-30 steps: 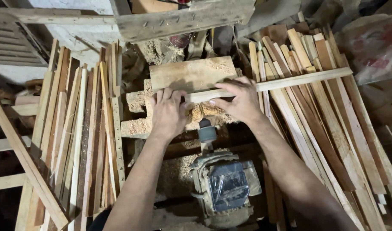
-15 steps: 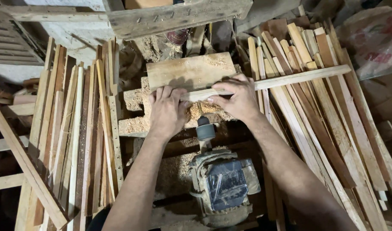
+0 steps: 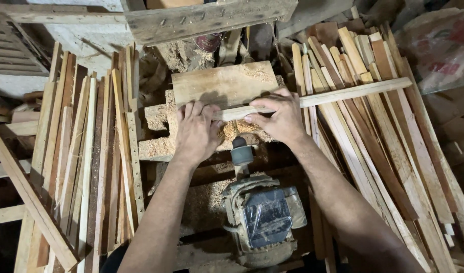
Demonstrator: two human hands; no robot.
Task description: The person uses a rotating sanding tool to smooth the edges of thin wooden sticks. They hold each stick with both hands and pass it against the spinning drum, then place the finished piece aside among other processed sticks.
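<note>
1. Thing in hand: long thin wooden strip (image 3: 343,94), lying across a sawdust-covered wooden work block (image 3: 223,83), just above an electric motor (image 3: 264,217) w/ its shaft (image 3: 242,151) pointing up toward the hands
2. Left hand (image 3: 195,130): flat, palm down, fingers stretched out & pressing on the strip's left end and the block under it. Not curled round anything, more a hold-down than a grip
3. Right hand (image 3: 278,117): fingers bent over the strip, thumb tip on its near edge, so pinching/steadying it just right of the left hand
4. Handling (judgement): strip looks light, dry, stiff along its length but thin enough to flex or snap if levered. Rough-sawn faces, so not slippery, tho loose sawdust (image 3: 232,132) underneath could let it skid. Splinters likely on the edges
5. Where to hold: near the supported end, both hands close together as here; the far end hangs unsupported & would whip if held only at a tip
6. Long axis: runs left-right across the view, right end tilted slightly up/away. Left end sits under the hands, free end reaches out over the stack of slats at right (image 3: 373,151)
7. Another stack of slats at left (image 3: 85,151) stands well apart from the hands, lying roughly crosswise to the strip
</note>
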